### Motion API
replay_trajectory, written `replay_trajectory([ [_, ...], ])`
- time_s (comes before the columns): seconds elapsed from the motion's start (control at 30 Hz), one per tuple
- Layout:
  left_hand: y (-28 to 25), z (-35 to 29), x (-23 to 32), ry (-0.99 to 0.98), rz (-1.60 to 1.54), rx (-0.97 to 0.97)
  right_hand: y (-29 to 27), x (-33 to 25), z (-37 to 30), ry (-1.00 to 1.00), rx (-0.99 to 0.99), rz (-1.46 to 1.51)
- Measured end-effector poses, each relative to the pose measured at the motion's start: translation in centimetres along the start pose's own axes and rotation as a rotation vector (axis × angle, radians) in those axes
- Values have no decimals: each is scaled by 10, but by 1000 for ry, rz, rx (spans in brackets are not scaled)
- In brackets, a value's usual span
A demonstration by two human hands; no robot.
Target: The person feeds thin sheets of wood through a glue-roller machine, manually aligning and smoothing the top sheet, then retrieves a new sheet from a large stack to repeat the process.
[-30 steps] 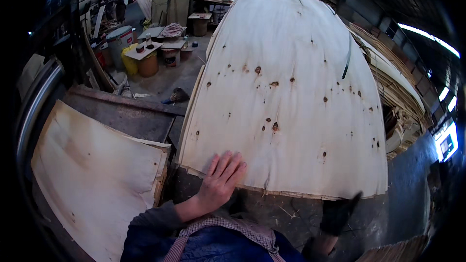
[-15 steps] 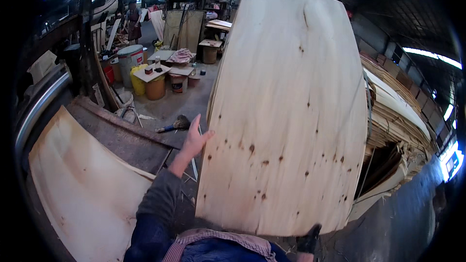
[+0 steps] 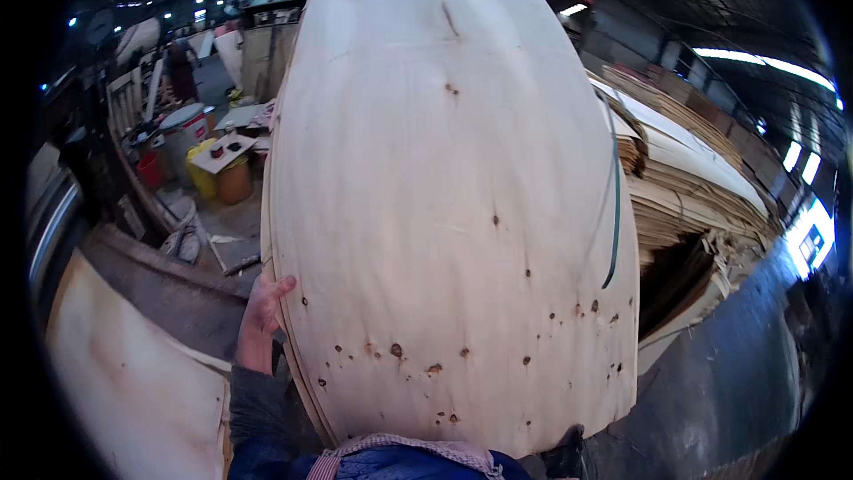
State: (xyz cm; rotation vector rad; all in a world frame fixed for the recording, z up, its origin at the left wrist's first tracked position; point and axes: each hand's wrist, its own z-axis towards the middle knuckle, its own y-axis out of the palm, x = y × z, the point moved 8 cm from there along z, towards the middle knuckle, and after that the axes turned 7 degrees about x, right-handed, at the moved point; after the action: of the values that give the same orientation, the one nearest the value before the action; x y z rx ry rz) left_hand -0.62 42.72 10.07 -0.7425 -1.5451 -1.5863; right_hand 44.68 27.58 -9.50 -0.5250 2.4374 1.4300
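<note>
A tall stack of pale wood veneer sheets with dark knots stands in front of me, filling the middle of the view. My left hand is closed on its left edge, thumb over the top face, the other fingers hidden behind. Several sheet edges show along that side. At the lower right corner of the sheets is my right hand, which seems to be in a dark glove. Its fingers are too dark to make out. A dark green strap hangs over the right part of the top sheet.
Another veneer sheet lies at the lower left, beside a metal roller. To the right stand strapped veneer piles and a dark smooth surface. Buckets and drums stand at the back left, with a person beyond.
My left hand has gone from open beside the sheets to gripping their left edge. The sheets now appear farther left and nearer, and the surroundings have shifted left in view.
</note>
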Motion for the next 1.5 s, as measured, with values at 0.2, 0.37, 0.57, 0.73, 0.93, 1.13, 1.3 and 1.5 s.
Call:
replay_trajectory([
  [0.2,4,-37,45,40,50,141,38,-17,22,79,18,-186],
  [0.37,8,-74,81,156,186,259,89,-27,63,208,-43,-428],
  [0.57,24,-130,121,323,252,408,139,-18,99,394,-149,-633],
  [0.73,24,-187,128,365,247,612,163,-8,120,522,-243,-750],
  [0.93,47,-269,155,519,113,892,202,5,129,684,-325,-872],
  [1.13,-65,-405,144,468,2,1202,205,73,102,771,-388,-902],
  [1.3,-86,-447,88,314,-98,1358,202,117,111,801,-402,-943],
  [1.5,-100,-464,112,310,-152,1543,166,144,123,844,-322,-975],
])
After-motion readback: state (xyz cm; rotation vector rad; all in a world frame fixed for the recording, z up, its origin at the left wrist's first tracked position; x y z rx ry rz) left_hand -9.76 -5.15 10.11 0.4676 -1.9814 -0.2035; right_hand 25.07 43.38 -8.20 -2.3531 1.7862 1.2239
